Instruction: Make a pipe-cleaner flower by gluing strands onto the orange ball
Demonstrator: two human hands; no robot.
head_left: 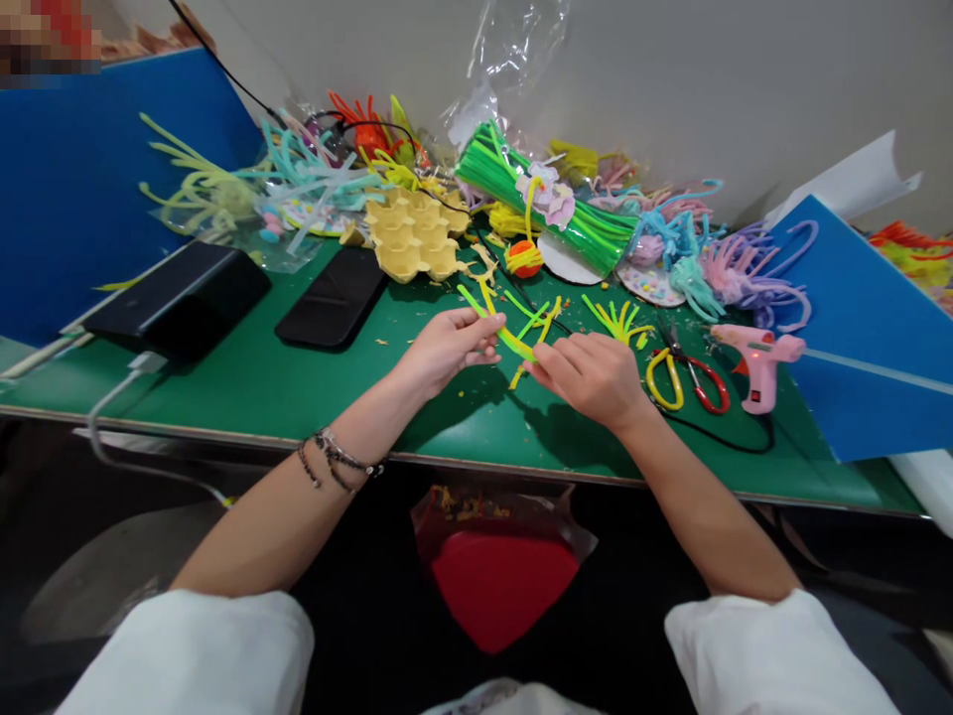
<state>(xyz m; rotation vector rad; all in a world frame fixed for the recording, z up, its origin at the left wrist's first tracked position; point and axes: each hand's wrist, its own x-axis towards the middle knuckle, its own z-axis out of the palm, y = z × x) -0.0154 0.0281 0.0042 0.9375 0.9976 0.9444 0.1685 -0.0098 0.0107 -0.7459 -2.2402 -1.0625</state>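
A yellow-green pipe cleaner [515, 345] is stretched between my two hands above the green tabletop. My left hand [456, 350] pinches it near its left end, thumb on top. At the other end, the curled fingers of my right hand [590, 375] grip it, knuckles up. Behind the hands, short green and yellow pipe cleaner pieces [547, 316] lie crossed on the table. A small fanned bunch of yellow-green pipe cleaners [616, 320] rests beyond my right hand. Scissors [686, 372] with one yellow and one red handle lie to its right.
A pink glue gun [760, 362] stands at the right, its cord on the table. Black phone [333, 298] and black box [179, 298] sit left. Behind are an egg carton [413, 233], bagged green pipe cleaners [551, 204] and an orange ball [524, 259]. Blue panels [871, 338] flank the table.
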